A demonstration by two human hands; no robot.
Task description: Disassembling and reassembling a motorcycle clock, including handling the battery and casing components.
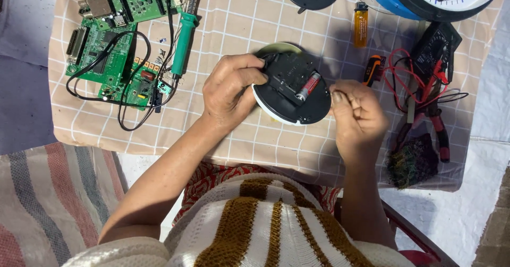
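We see the left hand (229,90) clamped on the round black-backed, white-rimmed clock (291,89) at table centre, the right hand (357,115) pinched shut just right of it; we judge the loose red-and-silver battery (308,87) could pop out if the clock tilts.

You can see a checked cloth (239,17) on the counter. At the far left lie green circuit boards (109,38) with a green soldering iron (184,38) beside them. An orange lighter (360,24) lies farther right, near a black meter (435,46) with red wires (406,73).
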